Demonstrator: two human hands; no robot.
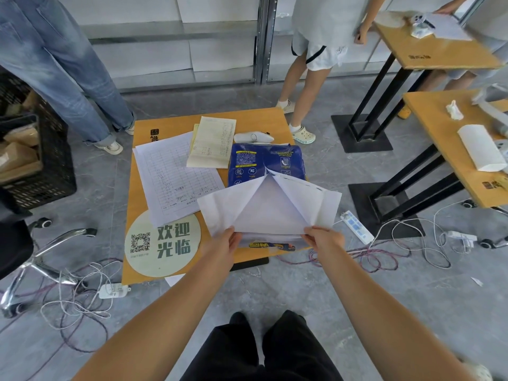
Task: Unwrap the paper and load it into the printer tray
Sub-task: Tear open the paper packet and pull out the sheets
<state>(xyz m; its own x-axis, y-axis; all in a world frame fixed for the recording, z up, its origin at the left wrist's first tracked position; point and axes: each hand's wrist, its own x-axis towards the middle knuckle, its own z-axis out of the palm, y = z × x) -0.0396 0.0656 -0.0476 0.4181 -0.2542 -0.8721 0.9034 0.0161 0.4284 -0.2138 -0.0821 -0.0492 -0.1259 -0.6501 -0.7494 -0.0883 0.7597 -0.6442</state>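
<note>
I am looking down at a low wooden table [138,221] in the middle of the frame, with both bare arms reaching up from the bottom edge. My left hand [224,244] is gripping the left flap of the wrapper [268,160], fingers curled over its near edge, and my right hand [324,239] is pinching the right flap in the same way. The two flaps are lying spread open, white side up, showing a triangle of the white paper ream [268,213] between them. The ream is sitting on the right half of the table, just above centre frame, and the blue printed part of the wrapper is covering its far end.

To the left of the ream, a printed form sheet [173,177] is lying flat, and a yellowish notepad [211,143] is resting above it, touching the wrapper's upper left corner. A round card with a QR code [162,243] is sitting at the table's near left corner, just beside my left hand. A white object I cannot identify is lying at the table's far edge.

A white power strip [357,225] is lying on the grey floor just right of the table, among loose cables. A black crate [41,166] is standing at the left edge of the frame. Two bystanders' legs are showing at the top.
</note>
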